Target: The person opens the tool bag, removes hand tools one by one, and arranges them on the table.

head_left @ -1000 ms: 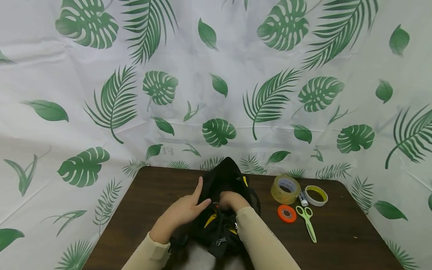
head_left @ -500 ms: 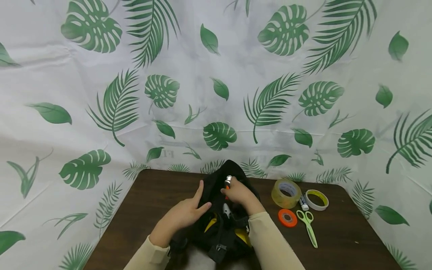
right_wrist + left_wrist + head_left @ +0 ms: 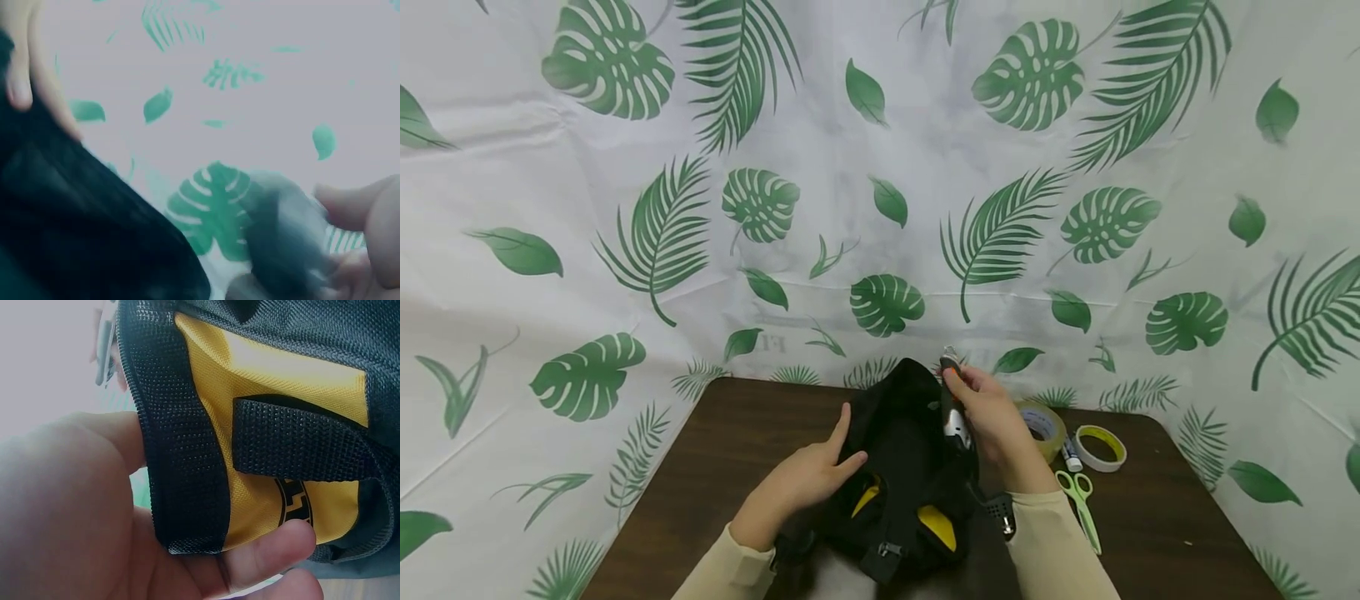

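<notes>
A black tool bag (image 3: 898, 483) with yellow panels stands open on the table, its back flap raised. At its left side my left hand (image 3: 801, 483) holds the rim, and in the left wrist view those fingers (image 3: 275, 550) lie over the yellow outer panel (image 3: 275, 369), below a black webbing loop. My right hand (image 3: 996, 421), over the bag's right side, grips a slim black-and-silver hand tool (image 3: 955, 421) with an orange part and a metal end pointing up. That tool (image 3: 284, 237) is blurred in the right wrist view, so its exact kind I cannot tell.
Right of the bag lie a roll of clear packing tape (image 3: 1051, 429), partly behind my right hand, a small white-capped tube (image 3: 1071, 454), a roll of white tape (image 3: 1101, 447) and light green scissors (image 3: 1081, 504). A leaf-printed cloth (image 3: 820, 208) hangs behind the dark table (image 3: 692, 483).
My right hand came up out of the bag with the hand tool and moved right. Its arm now covers the orange roll. My left hand has stayed on the bag.
</notes>
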Demonstrator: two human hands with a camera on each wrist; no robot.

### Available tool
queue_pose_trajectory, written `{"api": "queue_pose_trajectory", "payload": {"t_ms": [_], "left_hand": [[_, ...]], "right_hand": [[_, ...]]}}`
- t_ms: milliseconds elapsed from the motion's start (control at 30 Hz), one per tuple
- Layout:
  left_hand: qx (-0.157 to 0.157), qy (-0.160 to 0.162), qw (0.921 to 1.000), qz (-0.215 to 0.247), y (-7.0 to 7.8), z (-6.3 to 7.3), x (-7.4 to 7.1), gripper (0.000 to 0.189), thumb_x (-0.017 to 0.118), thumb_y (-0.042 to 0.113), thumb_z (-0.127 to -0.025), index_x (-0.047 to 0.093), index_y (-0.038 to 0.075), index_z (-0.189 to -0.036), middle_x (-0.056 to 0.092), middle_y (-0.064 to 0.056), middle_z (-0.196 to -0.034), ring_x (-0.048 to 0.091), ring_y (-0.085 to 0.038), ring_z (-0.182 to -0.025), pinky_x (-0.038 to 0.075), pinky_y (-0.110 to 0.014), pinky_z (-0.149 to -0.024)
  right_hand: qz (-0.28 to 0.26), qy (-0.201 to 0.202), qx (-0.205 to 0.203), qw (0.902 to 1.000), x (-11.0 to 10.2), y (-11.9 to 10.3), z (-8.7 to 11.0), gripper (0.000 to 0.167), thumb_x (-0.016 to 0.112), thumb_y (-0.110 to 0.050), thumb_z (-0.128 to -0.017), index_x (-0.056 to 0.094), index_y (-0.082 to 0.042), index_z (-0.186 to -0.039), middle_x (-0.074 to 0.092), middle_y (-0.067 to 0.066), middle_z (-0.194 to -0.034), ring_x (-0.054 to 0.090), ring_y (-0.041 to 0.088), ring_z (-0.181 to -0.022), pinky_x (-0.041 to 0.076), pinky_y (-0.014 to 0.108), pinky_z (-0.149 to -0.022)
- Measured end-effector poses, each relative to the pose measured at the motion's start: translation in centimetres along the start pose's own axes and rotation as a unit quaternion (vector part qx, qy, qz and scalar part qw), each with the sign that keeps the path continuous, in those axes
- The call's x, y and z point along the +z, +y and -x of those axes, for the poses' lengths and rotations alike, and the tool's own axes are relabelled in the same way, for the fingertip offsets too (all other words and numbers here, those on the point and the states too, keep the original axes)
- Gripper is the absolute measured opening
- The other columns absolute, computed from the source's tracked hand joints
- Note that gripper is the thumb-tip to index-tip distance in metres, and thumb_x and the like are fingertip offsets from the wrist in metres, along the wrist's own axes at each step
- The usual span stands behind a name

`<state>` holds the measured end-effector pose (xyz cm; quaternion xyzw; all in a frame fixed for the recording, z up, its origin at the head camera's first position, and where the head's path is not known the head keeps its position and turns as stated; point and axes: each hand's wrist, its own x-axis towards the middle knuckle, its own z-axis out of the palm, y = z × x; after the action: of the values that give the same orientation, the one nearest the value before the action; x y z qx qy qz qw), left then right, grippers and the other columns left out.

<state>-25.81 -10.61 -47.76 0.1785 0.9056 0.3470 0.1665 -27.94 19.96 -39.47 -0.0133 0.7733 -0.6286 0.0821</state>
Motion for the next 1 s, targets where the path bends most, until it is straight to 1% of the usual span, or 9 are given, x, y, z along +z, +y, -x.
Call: {"api": "queue_pose_trajectory", "payload": {"t_ms": [67, 200, 300, 400, 500, 567, 733, 900, 1000], "left_hand": [[-0.001, 0.000, 1.0000, -0.001, -0.1, 0.0, 0.0, 0.095, 0.046, 0.068, -0.111, -0.013, 0.031, -0.175, 0.080, -0.011, -0.119, 0.079, -0.025, -0.101, 0.060, -0.055, -0.093], [0.000, 0.000, 1.0000, -0.005, -0.2, 0.0, 0.0, 0.095, 0.044, 0.071, -0.110, -0.013, 0.030, -0.175, 0.079, -0.011, -0.121, 0.079, -0.027, -0.108, 0.059, -0.055, -0.095], [0.000, 0.000, 1.0000, -0.004, -0.3, 0.0, -0.1, 0.096, 0.044, 0.071, -0.110, -0.013, 0.030, -0.175, 0.080, -0.011, -0.119, 0.079, -0.027, -0.106, 0.060, -0.056, -0.094], [-0.002, 0.000, 1.0000, -0.007, -0.3, 0.0, -0.1, 0.095, 0.044, 0.071, -0.110, -0.012, 0.031, -0.175, 0.079, -0.012, -0.125, 0.079, -0.027, -0.107, 0.060, -0.055, -0.095], [0.000, -0.001, 1.0000, -0.007, -0.2, -0.1, -0.2, 0.095, 0.043, 0.071, -0.110, -0.013, 0.030, -0.176, 0.079, -0.013, -0.122, 0.079, -0.026, -0.106, 0.060, -0.055, -0.094], [0.000, -0.002, 1.0000, -0.007, -0.1, -0.2, -0.3, 0.095, 0.043, 0.071, -0.110, -0.012, 0.029, -0.176, 0.080, -0.012, -0.119, 0.079, -0.026, -0.105, 0.060, -0.054, -0.093], [-0.003, -0.003, 1.0000, -0.008, -0.1, -0.1, -0.3, 0.096, 0.045, 0.069, -0.111, -0.011, 0.028, -0.176, 0.080, -0.006, -0.112, 0.079, -0.023, -0.102, 0.060, -0.053, -0.092], [0.001, -0.005, 1.0000, -0.007, -0.1, 0.0, -0.2, 0.095, 0.045, 0.067, -0.111, -0.012, 0.028, -0.176, 0.079, -0.003, -0.103, 0.079, -0.021, -0.099, 0.060, -0.052, -0.090], [0.001, -0.006, 1.0000, -0.007, -0.1, 0.0, -0.3, 0.094, 0.045, 0.067, -0.111, -0.013, 0.029, -0.176, 0.079, -0.002, -0.101, 0.079, -0.021, -0.097, 0.060, -0.051, -0.089]], "right_hand": [[-0.046, -0.009, 0.016, 0.9988, -0.5, 0.5, 0.8, 0.055, 0.041, -0.046, -0.119, 0.053, -0.009, -0.158, 0.055, 0.007, -0.126, 0.051, 0.016, -0.092, 0.051, 0.028, -0.078], [-0.127, -0.045, 0.042, 0.9900, -1.7, 1.8, 2.4, 0.048, 0.033, -0.041, -0.121, 0.057, -0.015, -0.154, 0.055, 0.000, -0.105, 0.050, 0.013, -0.079, 0.052, 0.027, -0.072], [-0.160, -0.071, 0.033, 0.9841, -2.9, 2.8, 3.5, 0.045, 0.034, -0.026, -0.118, 0.056, -0.016, -0.156, 0.058, -0.005, -0.107, 0.051, 0.011, -0.078, 0.051, 0.026, -0.071], [-0.165, -0.068, 0.008, 0.9840, -3.9, 3.7, 4.2, 0.047, 0.037, -0.015, -0.114, 0.047, -0.011, -0.160, 0.059, -0.005, -0.114, 0.055, 0.009, -0.078, 0.054, 0.024, -0.069], [-0.153, -0.040, -0.003, 0.9873, -4.6, 4.5, 4.8, 0.048, 0.046, -0.018, -0.117, 0.037, -0.009, -0.163, 0.059, -0.004, -0.123, 0.059, 0.007, -0.078, 0.057, 0.024, -0.068], [-0.138, -0.009, 0.004, 0.9903, -5.0, 5.1, 5.1, 0.049, 0.050, -0.025, -0.118, 0.035, -0.008, -0.161, 0.058, -0.002, -0.119, 0.059, 0.007, -0.078, 0.056, 0.026, -0.067], [-0.111, 0.059, 0.033, 0.9915, -6.7, 7.6, 6.4, 0.054, 0.048, -0.038, -0.119, 0.039, -0.010, -0.163, 0.060, -0.004, -0.114, 0.056, 0.004, -0.066, 0.053, 0.024, -0.058], [-0.137, 0.087, 0.064, 0.9846, -9.1, 10.6, 7.9, 0.055, 0.050, -0.026, -0.117, 0.033, -0.014, -0.168, 0.063, -0.012, -0.118, 0.062, 0.004, -0.077, 0.057, 0.023, -0.068], [-0.129, 0.142, 0.065, 0.9792, -10.3, 12.2, 8.6, 0.063, 0.061, -0.019, -0.113, 0.030, -0.018, -0.168, 0.064, -0.018, -0.110, 0.060, 0.002, -0.085, 0.053, 0.022, -0.073]]}}
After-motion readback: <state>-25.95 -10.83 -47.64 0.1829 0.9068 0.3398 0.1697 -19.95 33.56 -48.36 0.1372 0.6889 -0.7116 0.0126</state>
